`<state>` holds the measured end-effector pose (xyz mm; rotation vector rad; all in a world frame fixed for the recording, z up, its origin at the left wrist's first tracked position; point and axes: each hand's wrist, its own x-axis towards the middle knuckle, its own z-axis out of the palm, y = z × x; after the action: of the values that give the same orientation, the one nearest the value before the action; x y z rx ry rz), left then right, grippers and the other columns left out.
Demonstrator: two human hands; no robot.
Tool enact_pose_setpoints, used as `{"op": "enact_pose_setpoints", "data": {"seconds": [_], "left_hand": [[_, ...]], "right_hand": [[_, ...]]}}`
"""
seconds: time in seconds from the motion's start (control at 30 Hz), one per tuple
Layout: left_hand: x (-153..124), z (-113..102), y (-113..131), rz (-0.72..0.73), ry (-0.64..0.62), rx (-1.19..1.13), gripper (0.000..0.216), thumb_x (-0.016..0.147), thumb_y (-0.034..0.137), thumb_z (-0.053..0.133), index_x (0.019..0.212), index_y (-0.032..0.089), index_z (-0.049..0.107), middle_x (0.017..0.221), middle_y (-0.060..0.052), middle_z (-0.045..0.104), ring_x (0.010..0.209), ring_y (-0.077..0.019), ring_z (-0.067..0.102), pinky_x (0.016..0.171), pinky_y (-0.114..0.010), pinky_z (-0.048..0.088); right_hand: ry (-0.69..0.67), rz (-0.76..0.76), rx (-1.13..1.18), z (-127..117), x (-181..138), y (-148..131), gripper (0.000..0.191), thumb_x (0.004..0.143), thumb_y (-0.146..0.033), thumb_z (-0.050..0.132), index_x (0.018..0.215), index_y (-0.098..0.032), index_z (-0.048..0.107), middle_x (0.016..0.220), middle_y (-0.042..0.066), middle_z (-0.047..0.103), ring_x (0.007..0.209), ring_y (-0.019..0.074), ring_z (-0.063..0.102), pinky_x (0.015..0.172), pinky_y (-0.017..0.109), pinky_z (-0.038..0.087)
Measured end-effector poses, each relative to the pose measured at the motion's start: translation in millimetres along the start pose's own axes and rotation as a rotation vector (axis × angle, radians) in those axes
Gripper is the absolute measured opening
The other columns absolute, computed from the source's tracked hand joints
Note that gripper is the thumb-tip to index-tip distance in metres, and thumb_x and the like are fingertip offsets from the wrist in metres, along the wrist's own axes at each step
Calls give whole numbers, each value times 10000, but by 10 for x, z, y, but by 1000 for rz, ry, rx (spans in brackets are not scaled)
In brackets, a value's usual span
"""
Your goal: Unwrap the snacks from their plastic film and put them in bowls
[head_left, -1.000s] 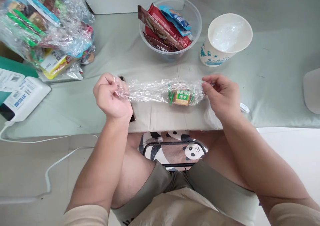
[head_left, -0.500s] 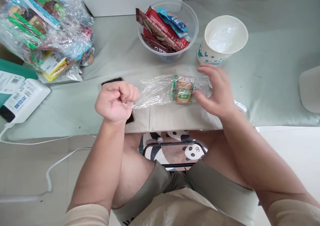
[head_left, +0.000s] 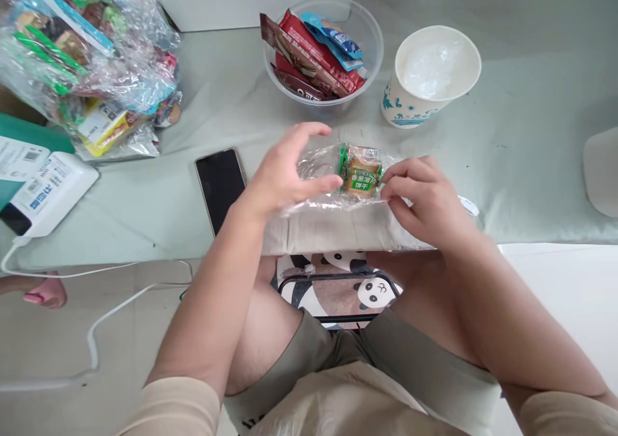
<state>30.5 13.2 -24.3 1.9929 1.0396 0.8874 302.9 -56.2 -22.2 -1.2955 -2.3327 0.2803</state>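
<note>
A small green-and-clear packet of crackers (head_left: pixel 363 177) lies on the cloth-covered table, inside or on a crumpled clear plastic bag (head_left: pixel 316 201). To its left is my left hand (head_left: pixel 284 172), thumb and fingers spread apart around the bag's left part, thumb tip close to the packet. My right hand (head_left: pixel 425 198) has its fingertips pinched together at the packet's right side, on the clear plastic bag there. Its fingers hide the bag's right end. A paper cup (head_left: pixel 410 114) with clear plastic inside stands beyond my right hand.
A clear bowl (head_left: pixel 371 69) holds several wrapped snacks. A black phone (head_left: pixel 219 181) lies left of my left hand. At the far left are a large bag of snacks (head_left: pixel 91 56) and a white device (head_left: pixel 53 191) with a cable. A pink shoe (head_left: pixel 48 291) shows on the floor.
My left hand has opened from a fist and moved right, uncovering the phone. My right hand's fingers have closed to a pinch. The cracker packet has shifted slightly right, and the stretched bag has bunched up.
</note>
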Motion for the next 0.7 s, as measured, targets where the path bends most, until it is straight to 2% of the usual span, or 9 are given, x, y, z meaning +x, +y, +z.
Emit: {"op": "enact_pose_setpoints", "data": {"seconds": [0.07, 0.17, 0.23, 0.37, 0.43, 0.5, 0.57, 0.67, 0.7], "left_hand": [[33, 106, 79, -67, -36, 53, 493, 781, 403, 831, 1204, 228, 648, 1289, -68, 723, 1150, -242, 688, 983, -379, 556], [65, 192, 126, -169, 41, 72, 75, 894, 281, 674, 897, 209, 651, 870, -14, 734, 796, -163, 689, 752, -308, 553], [49, 188, 119, -241, 146, 24, 191, 926, 249, 597, 740, 215, 571, 652, 21, 630, 607, -124, 612, 617, -276, 503], [-119, 103, 88, -383, 393, -98, 241, 874, 194, 567, 644, 229, 503, 522, 45, 543, 435, -103, 520, 453, -263, 415], [-239, 45, 79, -447, 462, -100, 251, 831, 169, 554, 596, 229, 492, 475, 47, 512, 388, -99, 466, 414, -271, 372], [-347, -32, 87, -528, 466, -83, 266, 794, 164, 529, 543, 230, 474, 430, 44, 476, 361, -98, 417, 396, -280, 331], [-422, -130, 129, -606, 335, -40, 278, 757, 175, 511, 488, 230, 471, 399, 31, 468, 366, -111, 431, 404, -286, 327], [-474, -275, 263, -637, -94, 122, 310, 737, 232, 537, 431, 226, 490, 421, 6, 535, 421, -134, 499, 446, -291, 346], [-478, -304, 317, -616, -175, 217, 325, 749, 276, 569, 437, 225, 494, 432, 8, 540, 424, -132, 481, 450, -294, 326]], "right_hand": [[-79, -66, 34, -27, -15, 23, 238, 870, -45, 525, 823, -223, 677, 982, 67, 720, 900, 229, 617, 837, 397, 484], [-124, -97, 49, -46, -40, 76, 256, 841, -15, 497, 800, -219, 646, 937, 54, 723, 907, 222, 643, 843, 388, 494], [-94, -89, 38, -56, -55, 116, 250, 845, -16, 496, 778, -219, 626, 932, 49, 733, 1003, 241, 677, 910, 412, 499], [5, 17, -42, -85, -73, 193, 245, 863, -41, 522, 741, -226, 626, 960, 41, 759, 1233, 306, 655, 1034, 505, 451], [33, 101, -79, -96, -78, 237, 242, 862, -49, 537, 735, -229, 639, 1008, 45, 763, 1271, 327, 634, 1051, 545, 431], [82, 198, -117, -100, -85, 282, 235, 860, -60, 554, 722, -226, 648, 1059, 59, 759, 1272, 349, 624, 1052, 581, 426], [170, 315, -169, -101, -94, 315, 228, 849, -69, 568, 706, -222, 658, 1119, 83, 743, 1255, 379, 615, 1035, 615, 433], [250, 464, -151, -102, -94, 306, 271, 833, -50, 520, 788, -231, 717, 1252, 115, 680, 1259, 371, 601, 1039, 619, 465], [268, 503, -105, -104, -86, 284, 312, 825, -40, 491, 844, -236, 734, 1270, 118, 658, 1259, 349, 605, 1047, 599, 482]]}}
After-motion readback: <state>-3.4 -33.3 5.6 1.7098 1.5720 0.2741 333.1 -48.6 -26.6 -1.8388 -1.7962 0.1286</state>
